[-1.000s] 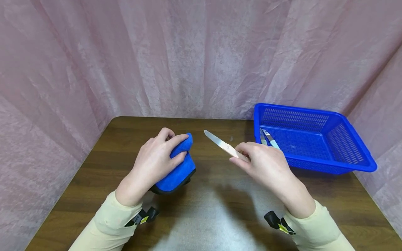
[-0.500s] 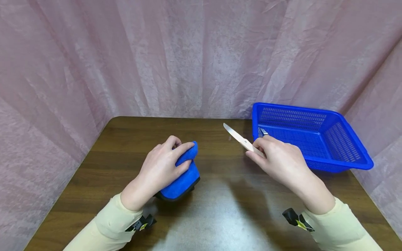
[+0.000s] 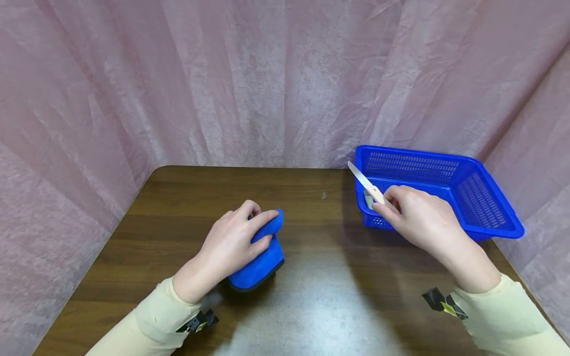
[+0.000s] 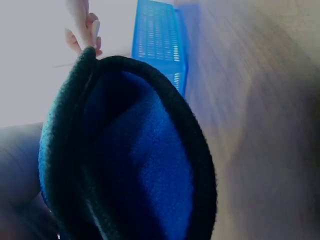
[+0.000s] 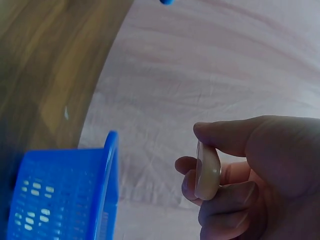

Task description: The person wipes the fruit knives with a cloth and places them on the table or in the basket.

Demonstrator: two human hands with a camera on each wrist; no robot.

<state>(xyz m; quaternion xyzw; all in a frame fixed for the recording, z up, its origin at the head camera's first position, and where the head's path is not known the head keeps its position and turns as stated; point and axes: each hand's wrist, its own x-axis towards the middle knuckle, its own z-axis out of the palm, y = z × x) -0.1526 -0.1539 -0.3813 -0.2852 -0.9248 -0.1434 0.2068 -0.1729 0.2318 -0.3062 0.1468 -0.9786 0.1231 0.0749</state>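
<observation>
My right hand (image 3: 420,217) pinches a knife (image 3: 367,184) by its cream handle, above the left end of a blue plastic basket (image 3: 483,230). The blade points up and to the left, its tip over the basket's left rim. In the right wrist view the butt of the knife handle (image 5: 208,172) shows between thumb and fingers. My left hand (image 3: 231,240) grips a folded blue cloth (image 3: 258,267) with dark edging over the middle of the table. The left wrist view is largely filled by the cloth (image 4: 150,150). Part of another knife (image 3: 368,199) lies inside the basket, mostly hidden.
The basket stands at the back right of the brown wooden table (image 3: 178,212). A pink curtain (image 3: 249,84) hangs behind the table and along its sides. A small pale mark (image 3: 323,196) lies on the tabletop left of the basket.
My right hand has carried the knife rightward, from beside the cloth to over the basket. My left hand has shifted slightly right and toward me with the cloth.
</observation>
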